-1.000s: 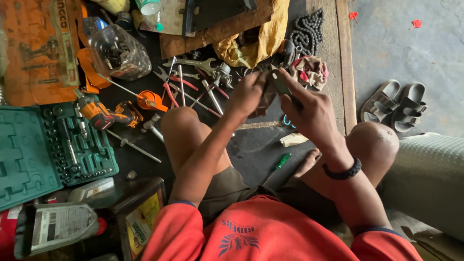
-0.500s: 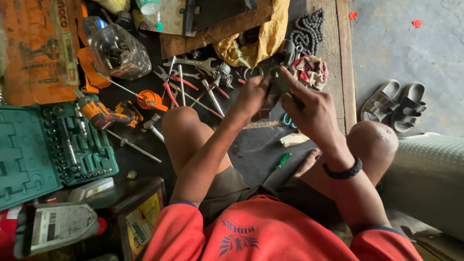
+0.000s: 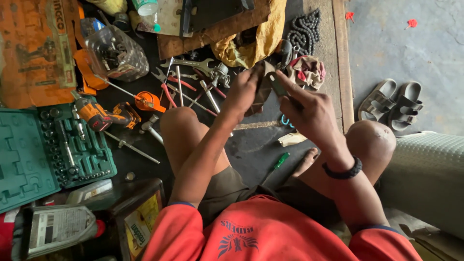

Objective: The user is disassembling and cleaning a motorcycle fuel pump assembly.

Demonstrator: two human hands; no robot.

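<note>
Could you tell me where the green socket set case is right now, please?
In the head view, the green socket set case lies open at the left edge, beside the orange drill.

We sit on the floor (image 3: pixel 251 150), knees up. Our left hand (image 3: pixel 246 89) and right hand (image 3: pixel 309 113) together hold a dark flat part (image 3: pixel 265 87) above scattered wrenches (image 3: pixel 191 63). A green socket case (image 3: pixel 43 150) lies open at our left, sandals (image 3: pixel 394 101) at our right.

dark part (image 3: pixel 265 87): mostly hidden by hands | socket case (image 3: pixel 29 159): cut off left
</note>
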